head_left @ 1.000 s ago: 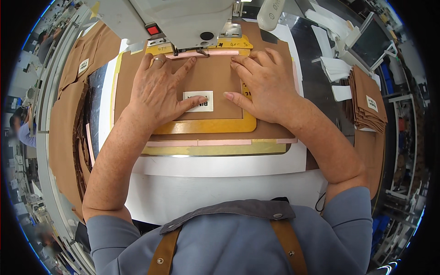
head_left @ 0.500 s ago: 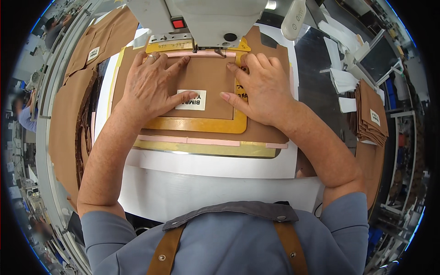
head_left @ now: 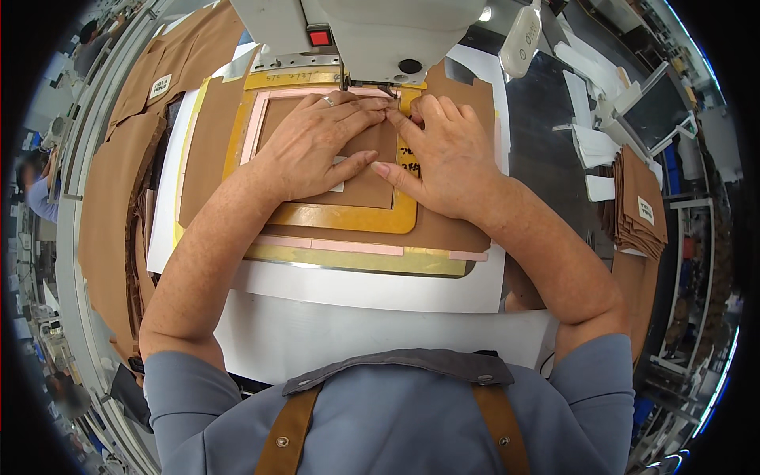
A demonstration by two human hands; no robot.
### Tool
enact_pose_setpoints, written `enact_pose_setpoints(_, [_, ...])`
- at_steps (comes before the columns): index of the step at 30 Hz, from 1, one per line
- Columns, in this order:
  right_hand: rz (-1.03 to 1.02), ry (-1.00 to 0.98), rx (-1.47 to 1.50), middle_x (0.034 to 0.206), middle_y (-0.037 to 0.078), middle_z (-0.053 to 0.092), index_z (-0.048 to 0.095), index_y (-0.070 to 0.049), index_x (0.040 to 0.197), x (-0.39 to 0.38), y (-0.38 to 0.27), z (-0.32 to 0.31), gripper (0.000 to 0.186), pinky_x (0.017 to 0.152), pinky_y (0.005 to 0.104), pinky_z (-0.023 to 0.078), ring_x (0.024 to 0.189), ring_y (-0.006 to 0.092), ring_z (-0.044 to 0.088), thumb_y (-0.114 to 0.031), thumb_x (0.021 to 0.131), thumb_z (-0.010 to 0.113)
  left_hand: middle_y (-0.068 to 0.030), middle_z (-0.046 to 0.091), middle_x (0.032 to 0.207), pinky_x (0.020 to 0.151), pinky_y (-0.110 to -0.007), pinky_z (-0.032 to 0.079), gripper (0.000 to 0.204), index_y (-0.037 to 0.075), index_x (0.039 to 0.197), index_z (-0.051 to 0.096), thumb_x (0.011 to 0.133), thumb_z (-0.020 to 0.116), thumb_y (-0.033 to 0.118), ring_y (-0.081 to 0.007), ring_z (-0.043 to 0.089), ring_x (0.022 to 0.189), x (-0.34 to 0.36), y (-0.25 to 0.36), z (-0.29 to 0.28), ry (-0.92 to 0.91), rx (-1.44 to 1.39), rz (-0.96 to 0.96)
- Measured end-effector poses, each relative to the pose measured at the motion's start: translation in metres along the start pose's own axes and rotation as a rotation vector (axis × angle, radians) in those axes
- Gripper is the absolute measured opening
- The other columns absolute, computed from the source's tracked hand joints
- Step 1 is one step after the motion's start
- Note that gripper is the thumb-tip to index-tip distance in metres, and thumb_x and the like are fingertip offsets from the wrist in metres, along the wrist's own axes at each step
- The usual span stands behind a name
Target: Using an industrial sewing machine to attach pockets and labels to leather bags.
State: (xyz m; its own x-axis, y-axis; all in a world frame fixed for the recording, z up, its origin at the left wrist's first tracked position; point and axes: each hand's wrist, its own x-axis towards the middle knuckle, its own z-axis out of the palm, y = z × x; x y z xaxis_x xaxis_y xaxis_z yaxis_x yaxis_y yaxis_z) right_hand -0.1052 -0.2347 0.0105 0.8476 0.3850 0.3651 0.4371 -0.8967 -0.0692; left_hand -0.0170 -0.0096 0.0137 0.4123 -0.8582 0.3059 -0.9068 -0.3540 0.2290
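A yellow frame template (head_left: 340,215) lies on a brown fabric panel (head_left: 455,229) beneath the sewing machine head (head_left: 388,36). Inside the frame is a smaller brown piece (head_left: 368,190) bordered by a pale pink strip (head_left: 253,131). My left hand (head_left: 317,146) rests flat on that piece, fingers stretched toward its upper right corner, partly covering a white label (head_left: 338,187). My right hand (head_left: 451,154) lies over the frame's right side, thumb spread, index fingertip beside my left fingertips near the needle area. Its other fingers are bent, their tips partly hidden.
Yellow-edged backing (head_left: 356,265) and a white sheet (head_left: 380,299) lie under the panel. Brown fabric pieces (head_left: 119,222) pile up at left. A folded brown stack (head_left: 637,206) sits at right near a dark screen (head_left: 653,103). A white control handle (head_left: 521,43) hangs beside the machine.
My left hand has slid right across the inner piece, now covering most of the label, its fingertips meeting my right index finger. The frame and panel have shifted slightly left.
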Motion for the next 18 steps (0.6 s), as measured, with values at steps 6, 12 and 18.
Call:
enact_pose_setpoints(6, [-0.060, 0.066, 0.042, 0.107, 0.010, 0.060, 0.070, -0.003, 0.124, -0.003, -0.001, -0.006, 0.058, 0.093, 0.0414, 0.041, 0.103, 0.0251, 0.056, -0.048, 0.088, 0.073, -0.0092, 0.058, 0.144, 0.110, -0.045, 0.041, 0.052, 0.007, 0.138, 0.061, 0.092, 0.066, 0.030, -0.0313, 0.054, 0.131, 0.006, -0.002, 0.003, -0.040, 0.017, -0.006])
enact_pose_setpoints(12, [-0.124, 0.069, 0.069, 0.118, 0.011, 0.065, 0.073, -0.006, 0.116, -0.016, -0.006, -0.014, 0.043, 0.098, 0.0419, 0.043, 0.106, 0.0258, 0.059, -0.039, 0.089, 0.073, -0.0151, 0.054, 0.144, 0.108, -0.046, 0.043, 0.058, 0.011, 0.143, 0.058, 0.090, 0.065, 0.034, -0.0347, 0.055, 0.127, 0.006, 0.002, 0.011, 0.021, 0.010, -0.102])
enact_pose_setpoints(18, [-0.125, 0.074, 0.075, 0.119, 0.011, 0.065, 0.073, -0.005, 0.117, -0.017, -0.007, -0.013, 0.044, 0.098, 0.0417, 0.043, 0.106, 0.0253, 0.059, -0.040, 0.089, 0.073, -0.0169, 0.055, 0.141, 0.108, -0.047, 0.044, 0.062, 0.013, 0.146, 0.055, 0.088, 0.063, 0.034, -0.0367, 0.056, 0.123, 0.009, 0.003, 0.013, 0.026, 0.076, -0.099])
